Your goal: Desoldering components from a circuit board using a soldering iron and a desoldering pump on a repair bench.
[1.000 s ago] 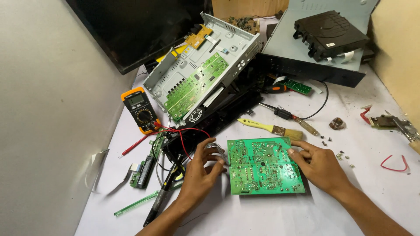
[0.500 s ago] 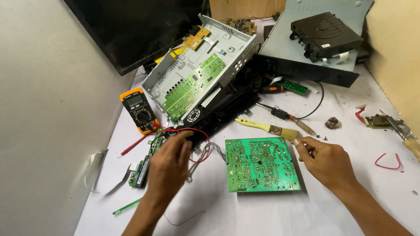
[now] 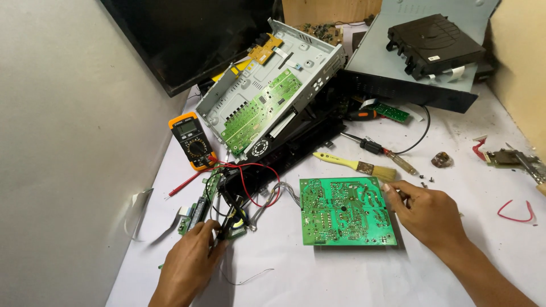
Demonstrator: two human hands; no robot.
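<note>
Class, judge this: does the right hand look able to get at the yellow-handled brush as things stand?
Probably yes: the right hand rests at the green circuit board's edge, with the yellow-handled brush just beyond it and nothing lying between.

Bare worktop [image 3: 318,273] lies between my hands along the near edge; farther back, wires [image 3: 256,185] and a brush [image 3: 355,165] block passage.

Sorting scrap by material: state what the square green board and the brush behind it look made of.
Green board: seemingly resin laminate, glossy green coat, silvery solder dots; right hand touches its edge. Brush: yellow handle, probably plastic, metal-looking band, pale bristles.
</note>
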